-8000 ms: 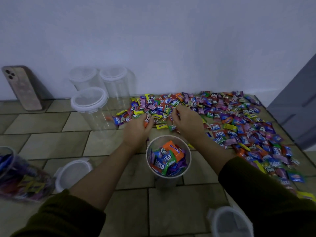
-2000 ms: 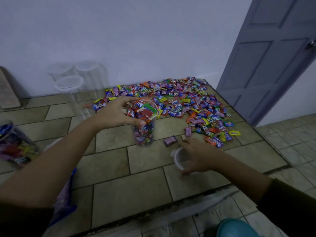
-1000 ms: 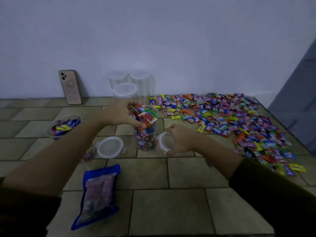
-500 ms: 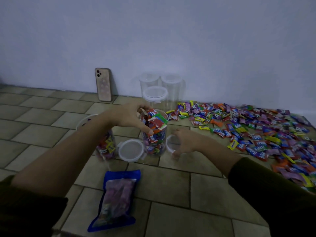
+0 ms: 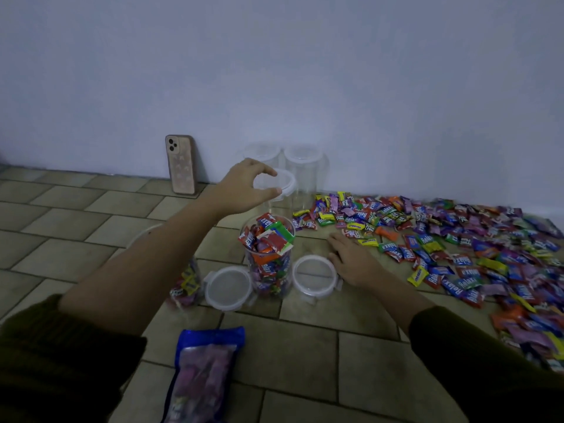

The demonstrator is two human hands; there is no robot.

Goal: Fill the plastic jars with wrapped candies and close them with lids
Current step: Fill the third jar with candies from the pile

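Candies [image 5: 268,236] heaped past the jar's [image 5: 268,276] rim may block the lid [image 5: 314,277]; right hand [image 5: 354,264] flat against it, left hand's [image 5: 244,186] grasp unclear.

The full jar [image 5: 268,264] stands between left lid [image 5: 227,287] and right lid [image 5: 314,277]; tiles [image 5: 305,346] in front lie bare

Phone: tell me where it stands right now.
In the head view, the phone stands upright at the back left, leaning against the wall, just left of the empty jars.

Plain pale wall [image 5: 274,71] behind; beige tiled floor [image 5: 76,233] with dark grout; light dim.
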